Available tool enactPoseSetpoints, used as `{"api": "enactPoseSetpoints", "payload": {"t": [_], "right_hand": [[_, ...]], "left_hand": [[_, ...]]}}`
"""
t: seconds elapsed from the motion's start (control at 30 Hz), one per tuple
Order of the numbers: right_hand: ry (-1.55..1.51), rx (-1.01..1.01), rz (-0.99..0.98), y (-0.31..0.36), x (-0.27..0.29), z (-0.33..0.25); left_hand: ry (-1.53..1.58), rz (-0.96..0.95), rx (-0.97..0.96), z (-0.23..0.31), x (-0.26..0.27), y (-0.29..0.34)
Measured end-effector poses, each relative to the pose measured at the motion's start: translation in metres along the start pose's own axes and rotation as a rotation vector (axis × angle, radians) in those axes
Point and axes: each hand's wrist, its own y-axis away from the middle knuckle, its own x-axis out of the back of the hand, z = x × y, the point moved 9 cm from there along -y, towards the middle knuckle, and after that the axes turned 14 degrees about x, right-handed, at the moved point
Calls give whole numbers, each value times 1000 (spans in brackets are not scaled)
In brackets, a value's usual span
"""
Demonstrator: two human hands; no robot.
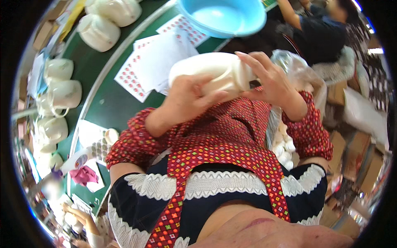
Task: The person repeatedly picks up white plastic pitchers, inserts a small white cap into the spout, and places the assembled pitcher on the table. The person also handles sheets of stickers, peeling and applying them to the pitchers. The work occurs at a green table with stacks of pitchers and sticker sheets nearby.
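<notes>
Both hands hold a glossy white jug (198,65) on its side in front of my chest, over the table's near edge. My left hand (189,97) is against its left part, thumb stretched along the side facing me. My right hand (269,78) grips the right end, fingertips on top and thumb below. The moulded handle of the jug shows between the two hands. Just beyond it, sheets of paper (165,53) printed with small red round marks lie overlapping on the green table (109,101).
A light blue basin (231,20) stands at the far side. Several white jugs (66,94) line the left, with more at the far left. A pink cloth (84,175) lies at the near left. At the right are cardboard boxes (355,157), plastic bags and a co-worker (318,33).
</notes>
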Motion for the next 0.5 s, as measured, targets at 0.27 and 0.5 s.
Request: {"api": "enactPoseSetpoints", "payload": {"t": [0.27,0.5], "right_hand": [[112,-95,112,-22,-5,-3],[160,-149,64,-84,-17,-18]], "left_hand": [[-156,239,-55,14,0,23],[-23,225,163,-22,43,49]]}}
